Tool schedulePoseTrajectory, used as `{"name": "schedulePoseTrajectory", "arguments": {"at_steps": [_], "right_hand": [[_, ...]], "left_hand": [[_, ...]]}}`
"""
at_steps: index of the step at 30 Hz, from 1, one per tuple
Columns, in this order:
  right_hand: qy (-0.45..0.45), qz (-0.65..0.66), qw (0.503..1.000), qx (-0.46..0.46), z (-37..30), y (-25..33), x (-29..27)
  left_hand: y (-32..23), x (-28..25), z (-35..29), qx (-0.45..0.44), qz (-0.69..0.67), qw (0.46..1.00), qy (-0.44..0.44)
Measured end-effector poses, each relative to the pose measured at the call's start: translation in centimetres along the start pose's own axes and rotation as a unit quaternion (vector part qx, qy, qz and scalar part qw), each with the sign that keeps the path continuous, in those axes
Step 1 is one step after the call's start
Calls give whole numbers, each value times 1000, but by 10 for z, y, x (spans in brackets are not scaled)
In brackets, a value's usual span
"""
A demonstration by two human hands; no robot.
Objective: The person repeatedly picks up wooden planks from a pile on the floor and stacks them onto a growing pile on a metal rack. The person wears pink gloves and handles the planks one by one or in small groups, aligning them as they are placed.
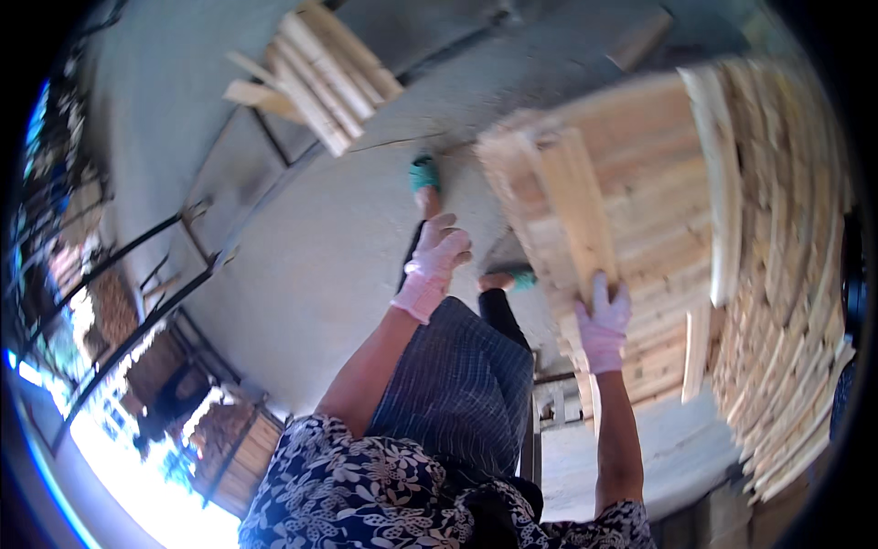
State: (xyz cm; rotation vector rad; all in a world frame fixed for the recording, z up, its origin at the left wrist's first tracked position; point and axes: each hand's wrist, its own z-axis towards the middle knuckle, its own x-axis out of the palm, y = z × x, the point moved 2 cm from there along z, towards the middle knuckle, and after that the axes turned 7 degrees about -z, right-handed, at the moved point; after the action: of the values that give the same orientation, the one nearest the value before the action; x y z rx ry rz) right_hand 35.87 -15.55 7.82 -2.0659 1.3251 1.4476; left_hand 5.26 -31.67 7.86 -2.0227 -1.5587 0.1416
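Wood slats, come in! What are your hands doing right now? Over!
Right hand gloved, fingers gripping a wood slat atop the slat stack. Left hand gloved, loosely curled, holding nothing. Another slat bundle lies farther off on the concrete floor. Nothing between hands and stack.

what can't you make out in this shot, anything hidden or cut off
- Right hand, head view: the glove and the wooden slat hide how the fingers grip.
- Left hand: loosely curled, apparently empty; its palm side is hidden.
- Stack of slats: bent by the fisheye and cut off at the right rim.
- Feet in teal shoes: partly hidden by the left hand and the stack.
- Lower left: sunlight washes out everything.
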Motion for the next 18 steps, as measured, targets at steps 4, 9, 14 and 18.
{"name": "schedulePoseTrajectory", "arguments": {"at_steps": [4,9,14,18], "right_hand": [[-60,-100,993,16,5,21,7],[32,-213,975,61,12,70,-40],[184,-39,982,-1,62,198,-55],[169,101,977,-87,160,351,-43]], "left_hand": [[-32,-46,26,10,36,999,-4],[-63,-87,70,-90,226,969,-49],[-130,-162,135,-39,321,935,-145],[-198,-242,204,40,330,918,-215]]}}
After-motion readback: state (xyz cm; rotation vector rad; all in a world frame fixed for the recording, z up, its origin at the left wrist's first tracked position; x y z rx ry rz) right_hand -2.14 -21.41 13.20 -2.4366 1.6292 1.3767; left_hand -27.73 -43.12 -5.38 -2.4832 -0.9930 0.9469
